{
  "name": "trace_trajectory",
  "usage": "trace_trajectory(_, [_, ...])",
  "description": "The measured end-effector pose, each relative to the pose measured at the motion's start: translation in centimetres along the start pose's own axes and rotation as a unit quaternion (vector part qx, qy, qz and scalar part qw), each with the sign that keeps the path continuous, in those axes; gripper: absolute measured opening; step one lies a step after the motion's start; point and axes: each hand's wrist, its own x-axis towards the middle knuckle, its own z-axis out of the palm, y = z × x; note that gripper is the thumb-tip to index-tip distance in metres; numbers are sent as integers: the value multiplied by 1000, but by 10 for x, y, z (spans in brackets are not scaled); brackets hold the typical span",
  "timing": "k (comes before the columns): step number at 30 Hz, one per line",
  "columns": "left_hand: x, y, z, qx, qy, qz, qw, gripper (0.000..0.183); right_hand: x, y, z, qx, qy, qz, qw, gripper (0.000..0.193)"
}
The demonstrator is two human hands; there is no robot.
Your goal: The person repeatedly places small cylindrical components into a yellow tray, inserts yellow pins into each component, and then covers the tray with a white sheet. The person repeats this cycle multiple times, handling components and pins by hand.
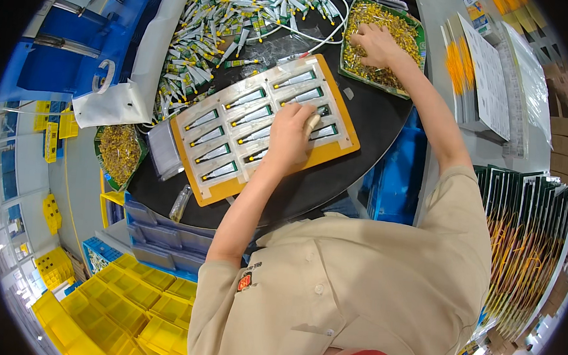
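Note:
A yellow-orange board [336, 149] carries a white tray [187, 162] with several compartments, most of which hold a small dark-green and silver tube [215, 152]. My left hand [289, 139] rests over the right-hand part of this tray, its fingers curled together and partly covering some tubes. A pale beige covering [312, 124] shows at its thumb side; what the fingertips grip is hidden. Farther off to the right, my right hand [378, 48] reaches into a green box [426, 40] of small yellow pieces [397, 29]. Its fingers are apart, with the tips among the pieces.
Loose tubes [194, 51] with yellow ends cover the far part of the black table [365, 127]. A second box of yellow pieces [119, 151] stands at left. Blue machinery [70, 54] rises far left; yellow bins [104, 306] stand below. Stacked cards [479, 72] lie at right.

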Motion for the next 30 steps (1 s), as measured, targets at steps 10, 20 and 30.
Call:
trace_trajectory(10, [15,-4,8,82,34,20,996,17,5,-2,1,52,-12,-66,996,44])
trace_trajectory(20, [19,2,-1,96,-11,22,995,37,3,17,0,108,10,-97,989,30])
trace_trajectory(30, [193,29,84,-93,132,163,973,39,-28,52,-23,244,68,-32,967,25])
